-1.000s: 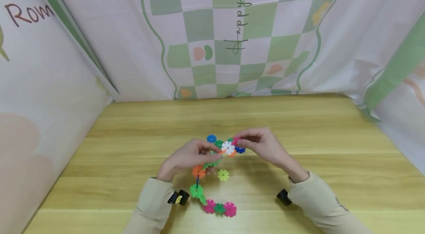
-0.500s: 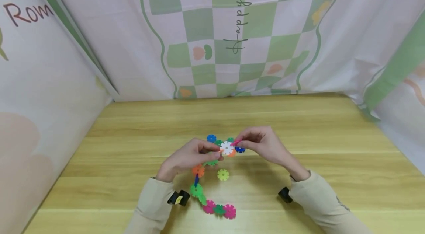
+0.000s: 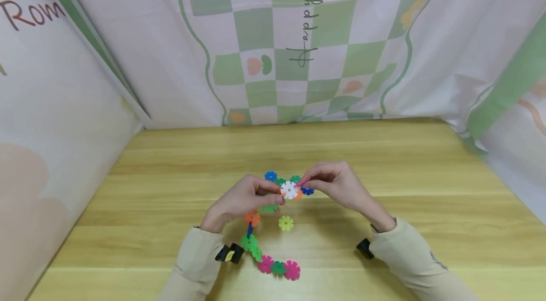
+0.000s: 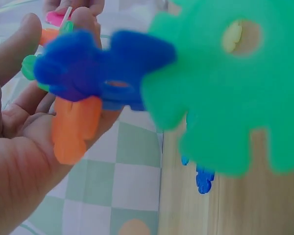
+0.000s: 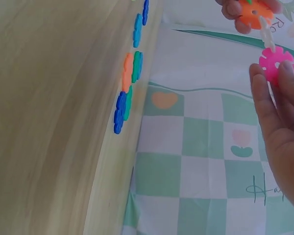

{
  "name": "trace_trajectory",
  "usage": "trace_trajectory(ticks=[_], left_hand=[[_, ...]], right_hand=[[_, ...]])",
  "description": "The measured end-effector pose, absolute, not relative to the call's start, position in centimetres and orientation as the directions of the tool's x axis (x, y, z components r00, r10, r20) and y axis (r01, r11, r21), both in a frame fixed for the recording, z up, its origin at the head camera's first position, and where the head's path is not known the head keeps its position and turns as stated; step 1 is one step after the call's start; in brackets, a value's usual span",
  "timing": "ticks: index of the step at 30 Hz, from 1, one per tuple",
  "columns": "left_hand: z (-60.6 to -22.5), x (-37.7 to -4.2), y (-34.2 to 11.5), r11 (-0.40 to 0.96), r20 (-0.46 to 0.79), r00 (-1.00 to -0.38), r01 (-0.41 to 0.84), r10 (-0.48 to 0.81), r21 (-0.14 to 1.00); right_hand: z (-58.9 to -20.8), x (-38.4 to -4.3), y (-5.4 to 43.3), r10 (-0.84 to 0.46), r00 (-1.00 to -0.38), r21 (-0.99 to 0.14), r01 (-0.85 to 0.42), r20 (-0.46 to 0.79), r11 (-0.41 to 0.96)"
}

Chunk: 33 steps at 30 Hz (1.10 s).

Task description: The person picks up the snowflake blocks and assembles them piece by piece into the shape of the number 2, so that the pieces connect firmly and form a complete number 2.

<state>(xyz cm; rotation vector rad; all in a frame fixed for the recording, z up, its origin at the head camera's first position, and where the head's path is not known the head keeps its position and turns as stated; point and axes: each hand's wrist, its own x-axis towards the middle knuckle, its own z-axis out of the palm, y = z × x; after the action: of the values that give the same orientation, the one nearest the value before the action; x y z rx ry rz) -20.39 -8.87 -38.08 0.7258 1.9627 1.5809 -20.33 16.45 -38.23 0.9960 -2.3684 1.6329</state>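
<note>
In the head view my left hand (image 3: 243, 199) pinches an orange notched flower disc (image 5: 255, 18), joined to a white disc (image 3: 289, 190) standing at its right. My right hand (image 3: 341, 187) pinches a pink disc (image 5: 273, 64) between thumb and fingers, at the white disc's upper right edge. From the left hand a chain of linked discs hangs down: green, an orange disc (image 3: 252, 218), a blue disc (image 3: 250, 230), more green ones, then a pink disc (image 3: 266, 264), a green one and a last pink disc (image 3: 292, 270). Part of the chain hides behind the left fingers.
Loose discs lie on the wooden table (image 3: 405, 159) beyond the hands: a blue disc (image 3: 270, 176), a dark blue disc (image 3: 307, 190), green ones and orange, partly covered. A yellow disc (image 3: 286, 223) lies nearer. A checked cloth (image 3: 294, 64) hangs behind the table.
The pink disc in my right hand has turned edge-on to the head view, against the white disc. The white disc and hanging chain have shifted slightly left.
</note>
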Motion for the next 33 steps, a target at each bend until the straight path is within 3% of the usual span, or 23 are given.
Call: trace_trajectory(ticks=[16,24,33], left_hand=[[-38.33,-20.43,-8.64,0.112,0.036,-0.685,0.170,0.728,0.979],[-38.16,-20.40,-8.53,0.077,0.043,-0.678,0.145,0.733,0.986],[-38.18,-20.54,-8.82,0.070,0.051,-0.685,0.148,0.727,0.987]], right_hand=[[-37.80,-20.03,16.46,-0.490,-0.686,-0.697,-0.689,0.538,0.200],[-38.10,-20.18,16.27,-0.459,-0.651,-0.651,-0.736,0.605,0.186],[-38.04,-20.17,15.82,-0.478,-0.559,-0.575,-0.808,0.677,0.130]])
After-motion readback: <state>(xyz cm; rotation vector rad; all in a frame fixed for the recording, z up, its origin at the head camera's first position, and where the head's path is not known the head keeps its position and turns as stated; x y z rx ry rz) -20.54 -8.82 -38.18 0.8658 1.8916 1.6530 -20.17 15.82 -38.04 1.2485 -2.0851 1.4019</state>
